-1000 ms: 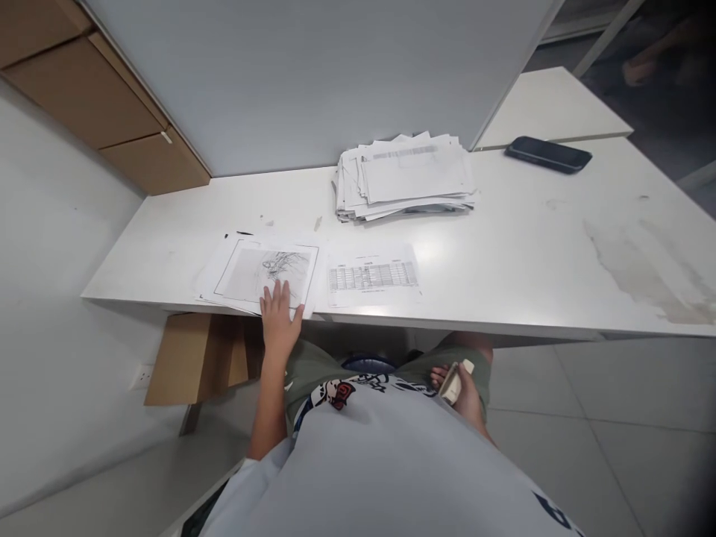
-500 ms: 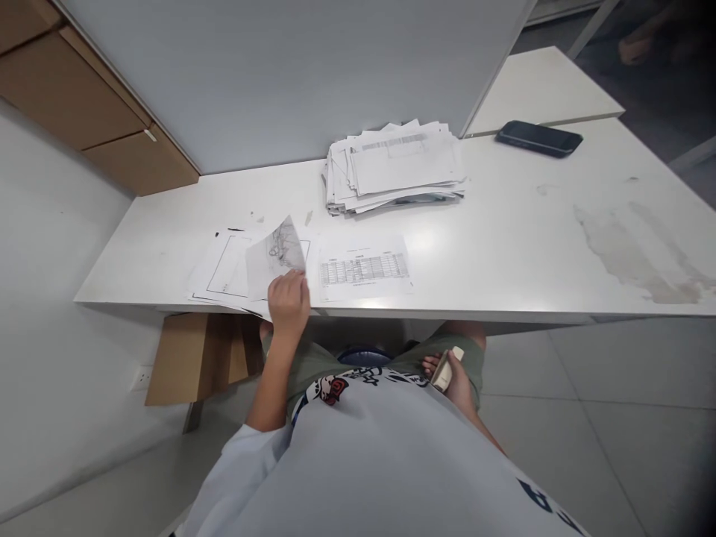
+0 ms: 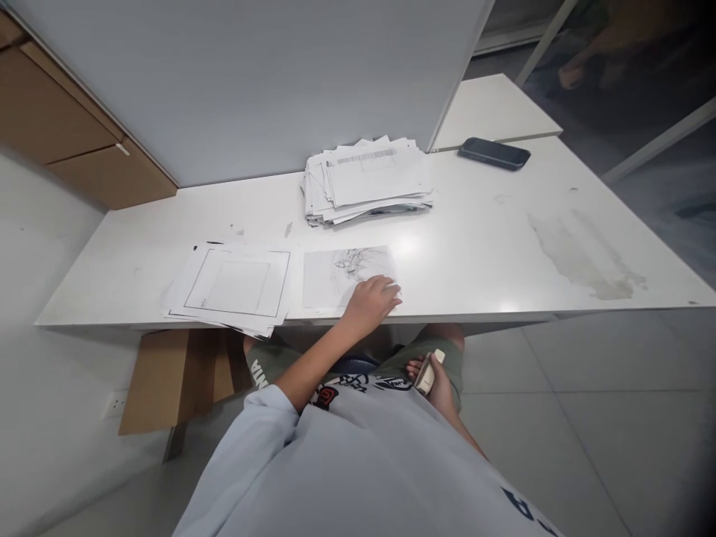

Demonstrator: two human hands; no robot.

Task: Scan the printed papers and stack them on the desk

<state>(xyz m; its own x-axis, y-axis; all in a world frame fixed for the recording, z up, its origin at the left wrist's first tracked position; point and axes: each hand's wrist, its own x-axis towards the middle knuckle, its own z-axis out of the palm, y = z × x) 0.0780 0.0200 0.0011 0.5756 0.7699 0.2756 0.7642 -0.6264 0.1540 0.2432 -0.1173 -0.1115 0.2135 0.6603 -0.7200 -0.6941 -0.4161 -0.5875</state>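
Observation:
My left hand [image 3: 372, 302] rests at the lower right of a sheet of paper [image 3: 321, 280] bearing a dark pencil-like sketch. Its bent fingers grip the sheet's right edge, and the thumb is mostly hidden. The sheet lies flat near the table's front edge. Down by my right thigh, my right hand [image 3: 441, 388] is closed around a small cream stapler [image 3: 427, 374]. To the left is a loose pile of papers [image 3: 238, 287], its top page printed with a rectangular frame; some sheets overhang the front edge.
A thick, uneven paper stack [image 3: 377, 179] stands against the grey partition [image 3: 251, 82]. Farther right lies a black phone [image 3: 494, 154] on the white table [image 3: 464, 253]. A cardboard box [image 3: 162, 380] is below at left. Part of another person [image 3: 576, 74] shows at the upper right.
My left hand has carried the sketched sheet rightward from the left pile and laid it over the printed table page, now covered. The view has shifted slightly. My right hand still holds the stapler.

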